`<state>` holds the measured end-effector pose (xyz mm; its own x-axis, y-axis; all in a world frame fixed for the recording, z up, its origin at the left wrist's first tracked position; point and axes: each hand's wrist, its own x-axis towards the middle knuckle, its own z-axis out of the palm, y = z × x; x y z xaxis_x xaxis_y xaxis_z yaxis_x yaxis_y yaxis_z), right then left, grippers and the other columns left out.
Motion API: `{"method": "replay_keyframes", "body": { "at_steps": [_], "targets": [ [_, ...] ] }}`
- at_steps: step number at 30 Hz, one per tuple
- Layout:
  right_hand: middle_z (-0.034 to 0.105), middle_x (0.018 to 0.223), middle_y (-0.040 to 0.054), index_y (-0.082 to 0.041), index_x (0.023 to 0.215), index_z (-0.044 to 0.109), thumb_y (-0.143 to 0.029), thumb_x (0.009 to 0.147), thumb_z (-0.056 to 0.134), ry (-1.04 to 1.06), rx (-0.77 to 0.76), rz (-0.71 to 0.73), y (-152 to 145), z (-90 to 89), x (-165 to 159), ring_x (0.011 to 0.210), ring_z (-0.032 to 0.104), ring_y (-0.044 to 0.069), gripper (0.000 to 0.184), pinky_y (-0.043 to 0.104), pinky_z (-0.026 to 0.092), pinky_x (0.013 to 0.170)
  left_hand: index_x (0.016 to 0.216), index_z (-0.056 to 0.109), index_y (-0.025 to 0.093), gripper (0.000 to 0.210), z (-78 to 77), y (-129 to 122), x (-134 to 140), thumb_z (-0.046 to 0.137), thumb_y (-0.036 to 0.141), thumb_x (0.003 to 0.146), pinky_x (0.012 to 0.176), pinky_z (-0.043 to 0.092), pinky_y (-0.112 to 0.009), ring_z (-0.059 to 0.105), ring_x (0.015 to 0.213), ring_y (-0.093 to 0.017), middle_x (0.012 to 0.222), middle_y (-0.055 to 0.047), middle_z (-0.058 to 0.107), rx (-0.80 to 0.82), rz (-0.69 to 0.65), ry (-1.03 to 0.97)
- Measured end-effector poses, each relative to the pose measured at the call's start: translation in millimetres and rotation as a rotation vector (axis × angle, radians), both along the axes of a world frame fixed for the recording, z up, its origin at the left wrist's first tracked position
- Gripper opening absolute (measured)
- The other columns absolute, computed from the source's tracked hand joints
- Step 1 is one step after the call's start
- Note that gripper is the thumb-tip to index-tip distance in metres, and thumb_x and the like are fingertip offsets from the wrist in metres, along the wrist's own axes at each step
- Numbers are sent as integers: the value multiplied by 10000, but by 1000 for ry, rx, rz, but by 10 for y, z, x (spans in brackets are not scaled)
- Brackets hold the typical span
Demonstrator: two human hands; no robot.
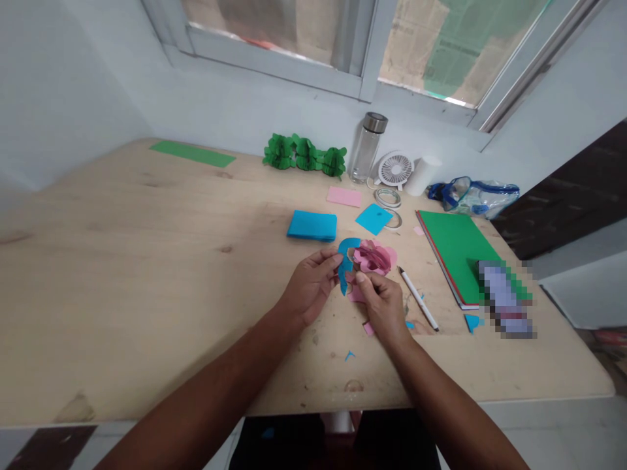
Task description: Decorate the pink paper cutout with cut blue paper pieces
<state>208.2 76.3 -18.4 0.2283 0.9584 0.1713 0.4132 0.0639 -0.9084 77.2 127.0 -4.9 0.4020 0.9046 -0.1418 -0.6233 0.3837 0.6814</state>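
Note:
A curved blue paper cutout (344, 261) is pinched at its left side by my left hand (313, 284), thumb against fingers. My right hand (385, 300) is closed at the cutout's right edge, its thumb pressed down; part of its grip is hidden. Just beyond my right hand is a layered pink paper flower (375, 256) with rounded petals. Small pink scraps (368, 328) and a blue scrap (349, 356) lie around my hands. A white pen (418, 299) rests to the right of my right hand.
Behind my hands lie a blue paper stack (312, 225), a blue sheet (374, 219) and tape rolls (387, 198). Farther back are green paper flowers (304, 155), a glass bottle (367, 149) and a small fan (394, 170). A green notebook (460, 251) lies right, under a blurred object (504, 297).

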Motion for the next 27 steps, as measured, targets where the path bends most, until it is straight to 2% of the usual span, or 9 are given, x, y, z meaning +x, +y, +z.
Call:
{"method": "replay_keyframes", "body": {
  "at_steps": [4, 9, 15, 22, 27],
  "targets": [
    [569, 639, 14, -158, 579, 594, -423, 831, 531, 7, -3, -9, 4, -4, 4, 624, 506, 136, 371, 243, 387, 581, 795, 654, 145, 143, -30, -4, 14, 743, 179, 689, 694, 473, -269, 603, 660, -116, 744, -10, 678, -36, 3, -19],
    [552, 574, 4, -167, 608, 637, -443, 824, 535, 13, 3, -14, 4, 4, 10, 646, 538, 155, 365, 241, 391, 563, 778, 655, 147, 137, -51, -6, 18, 750, 157, 679, 743, 479, -292, 628, 707, -137, 755, -22, 689, -47, 3, -33],
    [584, 622, 17, -168, 567, 593, -428, 829, 530, 16, 6, 0, 5, -10, 12, 645, 528, 149, 375, 247, 401, 581, 768, 648, 155, 133, -24, -27, 19, 746, 131, 680, 737, 478, -270, 623, 709, -123, 766, -13, 686, -72, 23, -37],
    [498, 523, -3, -184, 514, 544, -442, 826, 530, -7, 7, -10, 9, -13, 21, 648, 528, 158, 406, 246, 394, 570, 753, 662, 153, 106, -29, -29, 17, 743, 155, 686, 725, 496, -287, 637, 712, -147, 748, -25, 693, -31, 27, -18],
    [517, 562, 1, -184, 520, 532, -439, 829, 528, -3, 11, -9, 3, 6, 9, 657, 533, 156, 401, 250, 398, 585, 755, 663, 153, 116, -32, -26, 18, 750, 178, 682, 733, 495, -295, 653, 750, -162, 754, -30, 700, -28, 0, -22]
  ]
}}
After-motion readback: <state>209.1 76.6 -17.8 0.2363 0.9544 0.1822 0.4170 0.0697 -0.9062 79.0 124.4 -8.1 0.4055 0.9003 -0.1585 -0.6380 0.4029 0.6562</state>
